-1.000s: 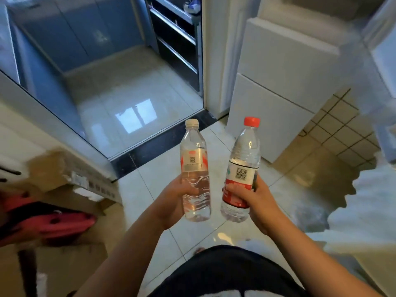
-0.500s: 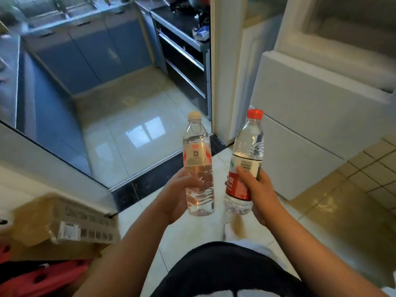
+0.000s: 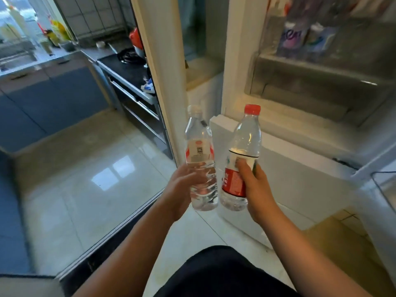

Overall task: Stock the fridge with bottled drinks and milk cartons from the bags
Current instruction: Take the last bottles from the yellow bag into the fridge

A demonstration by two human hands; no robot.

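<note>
Gripping one bottle each, the hands are up in front of the open fridge [image 3: 289,174]. The left hand [image 3: 182,189] has its fingers wrapped round the white-capped bottle [image 3: 200,151], and the right hand [image 3: 257,189] clasps the red-capped bottle [image 3: 246,138] at its label. Both bottles are upright in the air, nearly touching at the base, below a fridge shelf [image 3: 321,67] of blurred cartons [image 3: 293,37].

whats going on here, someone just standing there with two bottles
A person is stocking a fridge. The left hand grips a white-capped water bottle and the right hand grips a red-capped water bottle, both upright and side by side. They are held in front of the open fridge, not yet on a shelf. Some blurred packages already sit on an upper shelf.
</note>
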